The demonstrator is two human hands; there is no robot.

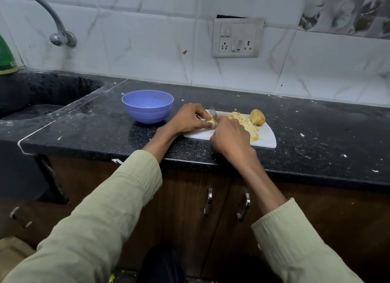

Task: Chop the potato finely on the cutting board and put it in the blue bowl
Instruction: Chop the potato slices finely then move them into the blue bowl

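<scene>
A white cutting board (264,138) lies on the black counter. My left hand (191,119) pinches a small yellow potato piece (210,121) on the board's left end. My right hand (231,136) grips a knife; its blade (213,113) stands over that piece, and the handle is hidden in my fist. A heap of chopped potato (247,124) lies in the middle of the board, partly behind my right hand. An uncut potato chunk (257,116) sits at the board's far right. The blue bowl (147,106) stands to the left of the board, apparently holding nothing.
A dark sink (40,97) with a metal tap (52,25) is at the left. A wall socket panel (237,39) sits on the tiled wall behind. Potato crumbs speckle the counter (316,135). Cabinet doors with metal handles (207,201) are below.
</scene>
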